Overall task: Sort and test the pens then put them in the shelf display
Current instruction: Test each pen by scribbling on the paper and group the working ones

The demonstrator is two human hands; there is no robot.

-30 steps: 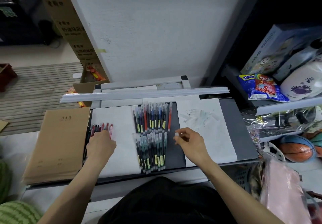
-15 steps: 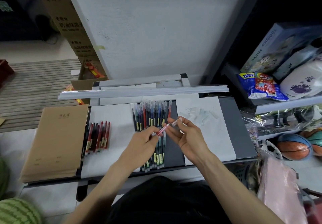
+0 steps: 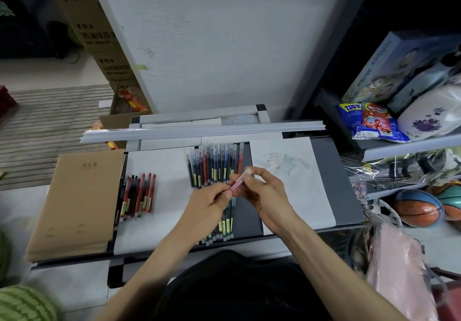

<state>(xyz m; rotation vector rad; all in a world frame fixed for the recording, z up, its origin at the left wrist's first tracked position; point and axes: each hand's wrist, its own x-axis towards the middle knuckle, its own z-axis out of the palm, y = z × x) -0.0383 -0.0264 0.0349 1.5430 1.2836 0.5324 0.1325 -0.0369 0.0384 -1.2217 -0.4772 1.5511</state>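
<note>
1. Hands meet over the middle of the grey shelf top [image 3: 334, 183]. The left hand [image 3: 208, 202] pinches the lower end of a slim, translucent red-pink plastic pen [image 3: 237, 185], and the right hand [image 3: 264, 191] pinches its pale upper end.
2. A second ago the left hand rested on the cluster of red and black pens [image 3: 138, 196] at the left. It has since come across to the centre, so that cluster now lies untouched beside the stack of brown paper notebooks [image 3: 77, 203].
3. The held pen is in the air, tilted, just above two rows of clear-barrelled pens with yellow labels: the upper row [image 3: 214, 164] in full sight, the lower row [image 3: 224, 223] partly hidden by the left hand.
4. A grip at both ends suggests the cap is about to come off for a test. The white paper sheet with faint scribbles [image 3: 294, 178] lies just right of the hands and looks like the place for it.
5. Sorting seems well under way, but the testing of this pen is not yet done.
</note>
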